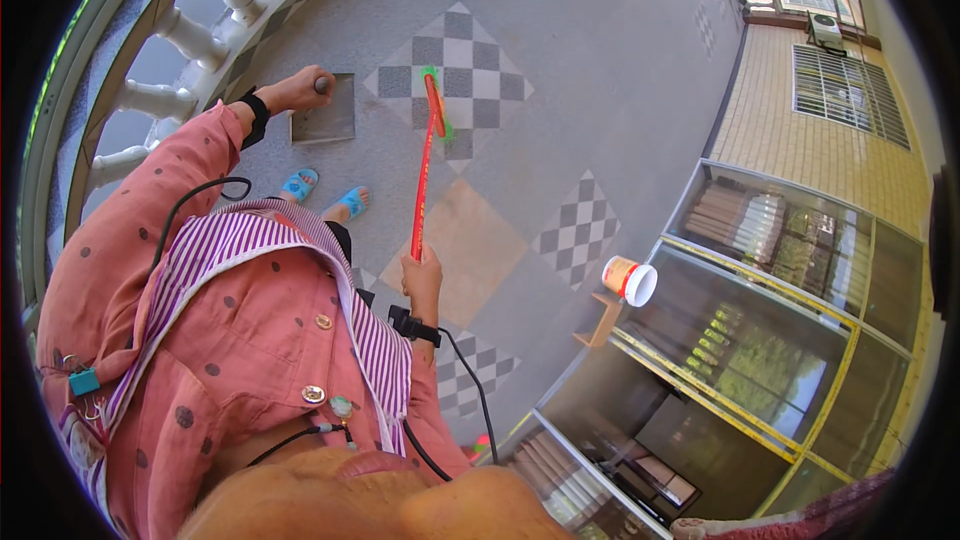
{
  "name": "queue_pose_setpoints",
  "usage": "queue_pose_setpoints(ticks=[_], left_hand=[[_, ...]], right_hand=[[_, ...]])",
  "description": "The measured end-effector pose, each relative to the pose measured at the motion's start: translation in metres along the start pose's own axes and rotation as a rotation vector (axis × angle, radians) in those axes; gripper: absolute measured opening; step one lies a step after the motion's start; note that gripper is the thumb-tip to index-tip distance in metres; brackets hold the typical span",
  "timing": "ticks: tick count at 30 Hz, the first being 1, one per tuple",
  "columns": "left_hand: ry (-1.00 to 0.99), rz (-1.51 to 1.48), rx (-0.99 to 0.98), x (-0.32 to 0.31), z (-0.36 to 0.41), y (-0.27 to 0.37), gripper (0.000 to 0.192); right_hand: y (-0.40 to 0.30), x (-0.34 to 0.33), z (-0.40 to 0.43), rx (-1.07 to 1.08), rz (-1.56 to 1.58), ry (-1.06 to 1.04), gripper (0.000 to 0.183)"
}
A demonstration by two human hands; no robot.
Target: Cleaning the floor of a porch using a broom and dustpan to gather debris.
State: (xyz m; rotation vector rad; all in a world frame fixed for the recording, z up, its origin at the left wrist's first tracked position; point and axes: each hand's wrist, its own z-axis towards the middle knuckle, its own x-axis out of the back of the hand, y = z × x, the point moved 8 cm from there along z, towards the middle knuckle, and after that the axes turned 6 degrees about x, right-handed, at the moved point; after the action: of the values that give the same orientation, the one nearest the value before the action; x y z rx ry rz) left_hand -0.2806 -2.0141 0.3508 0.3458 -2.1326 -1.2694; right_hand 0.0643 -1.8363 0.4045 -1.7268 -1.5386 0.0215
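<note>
My left hand (304, 90) grips the round-ended handle (322, 85) of a long-handled dustpan. Below it, the square grey pan (330, 124) appears to rest on the floor in front of my feet, in blue slippers (351, 202). My right hand (422, 281) is closed around the red handle (424, 191) of a broom, which bears writing. The broom's red head (434, 105) with green bristles (448, 127) touches the checkered floor tiles (472, 64), to the right of the pan. A gap of floor separates broom head and pan.
A white balustrade (196, 41) runs along the left. At the right, a white bucket (628, 281) with an orange label stands on a small wooden stool (598, 321), close to sliding glass doors (735, 337). Black cables (476, 382) hang from my wrist straps.
</note>
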Motion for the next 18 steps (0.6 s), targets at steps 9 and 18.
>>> queue_pose_setpoints(ticks=[9, 18], left_hand=[[-0.050, 0.085, -0.075, -0.030, 0.050, 0.038, 0.004], [-0.101, -0.102, 0.037, -0.044, 0.051, 0.012, 0.008]], right_hand=[[0.019, -0.075, 0.012, 0.021, -0.014, -0.101, 0.040], [-0.019, -0.023, -0.060, -0.260, 0.653, -0.404, 0.052]])
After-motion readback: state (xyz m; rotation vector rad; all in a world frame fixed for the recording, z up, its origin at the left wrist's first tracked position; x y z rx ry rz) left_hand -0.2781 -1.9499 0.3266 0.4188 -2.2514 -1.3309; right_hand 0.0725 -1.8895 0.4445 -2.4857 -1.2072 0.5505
